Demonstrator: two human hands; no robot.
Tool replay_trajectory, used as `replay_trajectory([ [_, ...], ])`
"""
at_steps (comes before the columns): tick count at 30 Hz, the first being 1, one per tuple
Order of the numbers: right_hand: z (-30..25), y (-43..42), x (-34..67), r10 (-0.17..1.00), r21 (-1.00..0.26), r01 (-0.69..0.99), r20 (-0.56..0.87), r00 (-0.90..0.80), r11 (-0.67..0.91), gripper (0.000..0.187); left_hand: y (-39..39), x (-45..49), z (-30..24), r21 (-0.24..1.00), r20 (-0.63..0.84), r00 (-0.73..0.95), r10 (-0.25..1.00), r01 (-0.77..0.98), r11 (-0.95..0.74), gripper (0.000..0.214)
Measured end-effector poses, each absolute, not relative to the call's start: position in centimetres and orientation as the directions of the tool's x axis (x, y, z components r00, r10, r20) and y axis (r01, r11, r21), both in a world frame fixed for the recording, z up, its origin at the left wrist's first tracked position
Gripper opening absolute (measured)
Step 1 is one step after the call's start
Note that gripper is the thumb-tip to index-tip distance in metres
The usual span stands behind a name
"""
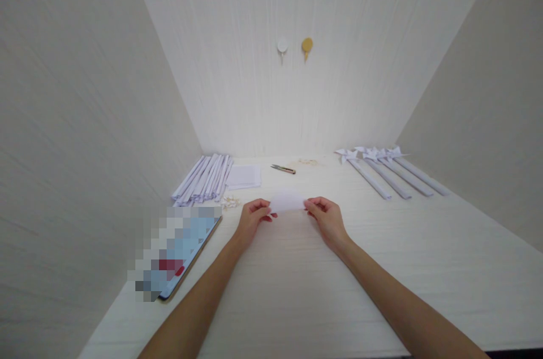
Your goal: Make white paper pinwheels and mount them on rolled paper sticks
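The two forearms (199, 297) are nearest, over the white counter (280, 302). At left lies a device (193, 254), partly blurred. Farther, the left hand (253, 217) and the right hand (328, 219) hold one small paper (287, 200) between them, over the middle of the counter; each grip is closed, with thumb and fingers pinching one end of it. Near the left hand is a small pile of pale bits (230, 202). Behind lie paper rolls (203, 180), sheets (244, 176), snips (283, 169) and, at right, four tubes (389, 178) with pointed stars (375, 154) at their far ends. Two hooks (307, 45) are on the back wall (237, 65).
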State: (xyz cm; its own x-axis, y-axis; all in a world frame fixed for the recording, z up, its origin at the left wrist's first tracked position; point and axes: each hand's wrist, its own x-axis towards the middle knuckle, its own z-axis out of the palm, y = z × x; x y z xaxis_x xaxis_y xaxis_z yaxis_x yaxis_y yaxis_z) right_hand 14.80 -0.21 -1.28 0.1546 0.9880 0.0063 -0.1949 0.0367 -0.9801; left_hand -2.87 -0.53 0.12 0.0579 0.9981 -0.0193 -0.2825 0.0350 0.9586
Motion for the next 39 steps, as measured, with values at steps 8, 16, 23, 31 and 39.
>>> replay_trajectory([
  [8,-0.9,-0.5,14.6,0.996,-0.994,-0.097,0.048,0.072,0.055,0.025,-0.6,-2.7,0.1,0.998,0.040,0.083,0.996,-0.041,-0.037,0.022],
  [16,-1.3,-0.1,14.6,0.986,-0.985,-0.141,0.077,0.146,0.097,0.025,-0.8,-2.2,0.1,0.991,0.094,0.029,0.995,0.089,-0.096,0.037],
  [23,-0.4,-1.2,13.8,0.988,-0.890,-0.456,-0.075,0.137,-0.004,0.034,-1.0,-1.7,0.1,0.973,0.179,-0.065,0.982,0.159,-0.167,0.031],
  [31,-0.6,-2.2,12.0,0.993,-0.880,-0.461,-0.114,-0.027,-0.114,0.027,-1.8,-0.3,0.5,0.991,0.122,-0.004,0.993,0.065,-0.121,0.028],
  [39,-0.5,-2.0,12.1,0.993,-0.873,-0.477,-0.115,0.001,-0.101,0.024,-1.6,-0.2,0.3,0.997,-0.004,0.114,0.993,-0.082,0.014,0.028],
])
